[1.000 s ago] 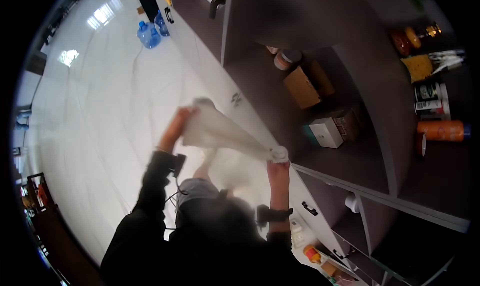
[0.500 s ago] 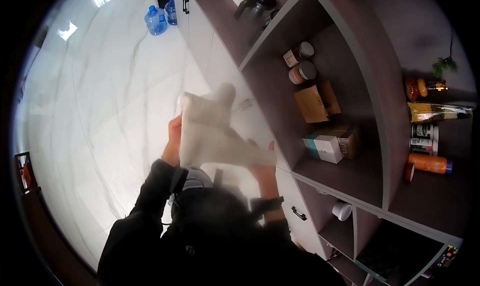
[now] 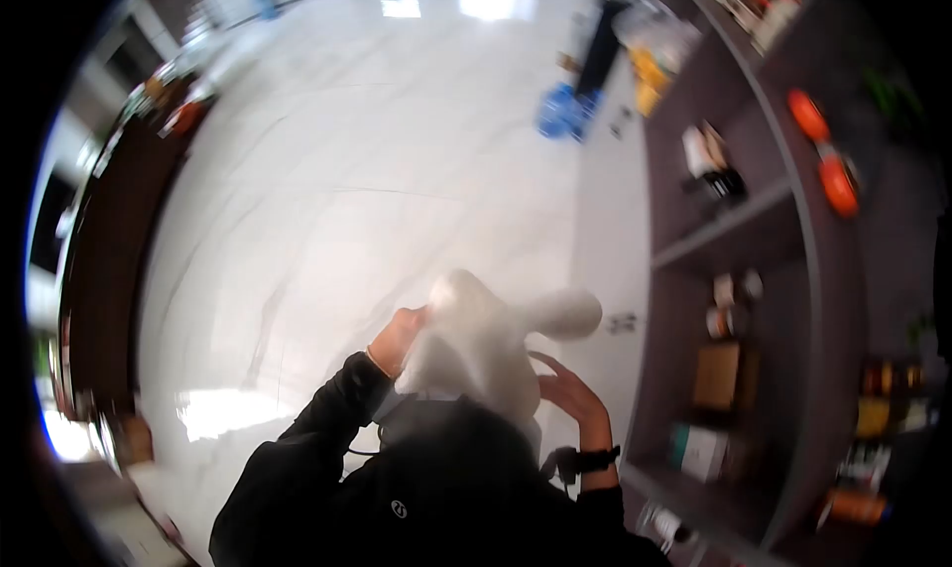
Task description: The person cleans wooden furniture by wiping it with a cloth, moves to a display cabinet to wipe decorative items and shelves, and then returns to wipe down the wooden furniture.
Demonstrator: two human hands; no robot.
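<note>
A soft, off-white, plush-looking item (image 3: 481,344) hangs in front of my chest, blurred, with a rounded lobe sticking out to its right. I cannot make out its exact kind. My left hand (image 3: 399,341) is closed on the item's left edge. On the other side, my right hand (image 3: 573,388) has its fingers stretched and apart, close against the item's right side below the lobe; whether it touches is unclear. A dark band is around the right wrist.
To the right runs a dark shelf unit (image 3: 808,269) with jars, a brown box (image 3: 716,377) and a white-and-teal box (image 3: 700,452). Blue water jugs (image 3: 563,113) stand on the pale marble floor (image 3: 327,170) ahead. A dark long cabinet (image 3: 114,259) lies left.
My view has swung, so the shelves now sit farther right and more floor shows. The soft item has bunched and turned, its lobe now pointing right. My right hand's fingers have come apart.
</note>
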